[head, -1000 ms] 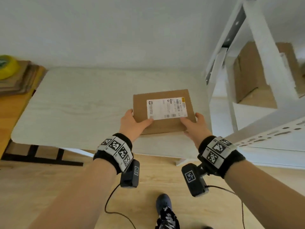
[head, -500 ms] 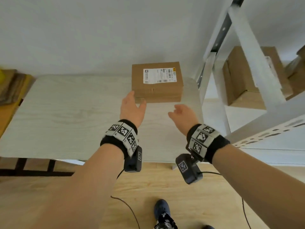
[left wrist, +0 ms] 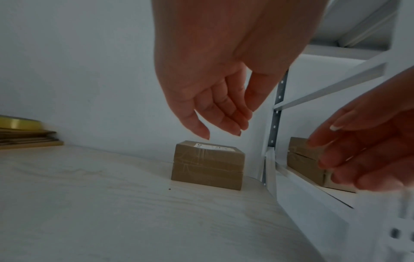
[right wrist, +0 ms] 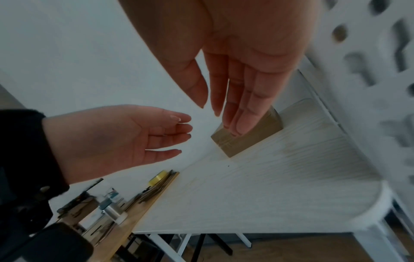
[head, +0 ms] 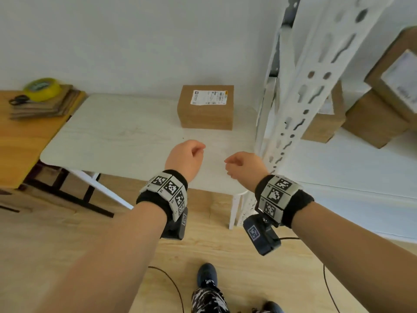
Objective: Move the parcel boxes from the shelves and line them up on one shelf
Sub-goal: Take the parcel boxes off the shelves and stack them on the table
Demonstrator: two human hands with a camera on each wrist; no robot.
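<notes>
Both wrist views show relaxed fingers (left wrist: 215, 106) (head view hides them)

Parcel boxes on the tabletop (head: 126, 136): one, a parcel box with a white label (head: 206, 107), against the wall.
Parcel boxes on the shelf (head: 361, 159): three in view, a box behind the upright (head: 325, 123), a lower box (head: 374, 125) and an upper box (head: 397, 73).
Hands: two, the left hand (head: 186, 158) and the right hand (head: 244, 164), neither holding anything.
Rolls of yellow tape (head: 42, 88): one.
Scissors (head: 19, 99): one pair.
</notes>
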